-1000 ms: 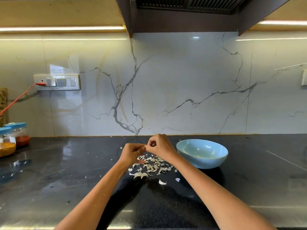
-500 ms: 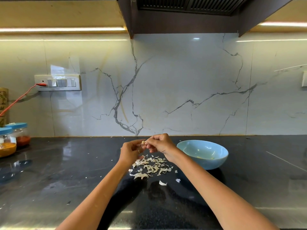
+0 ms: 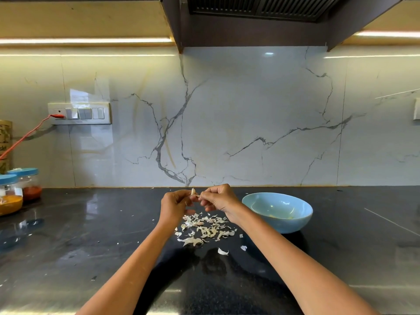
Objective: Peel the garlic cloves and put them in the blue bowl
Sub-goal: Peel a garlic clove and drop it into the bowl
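Note:
A small pale garlic clove point(image 3: 193, 192) is held in the air above the black counter, between both hands. My left hand point(image 3: 174, 206) pinches it from the left. My right hand point(image 3: 218, 198) pinches a bit of skin at its right side with curled fingers. Below the hands lies a pile of white garlic peels point(image 3: 204, 228). The blue bowl point(image 3: 278, 213) stands to the right of the hands, with a few pale pieces at its bottom.
Two blue-lidded jars point(image 3: 13, 192) with orange and red contents stand at the far left by the wall. A red cable point(image 3: 29, 133) runs to the switch plate point(image 3: 79, 113). Loose peel scraps point(image 3: 222, 251) lie nearer to me on the counter point(image 3: 91, 235).
Both hands have risen a little from just above the peel pile, and the clove now shows between the fingertips.

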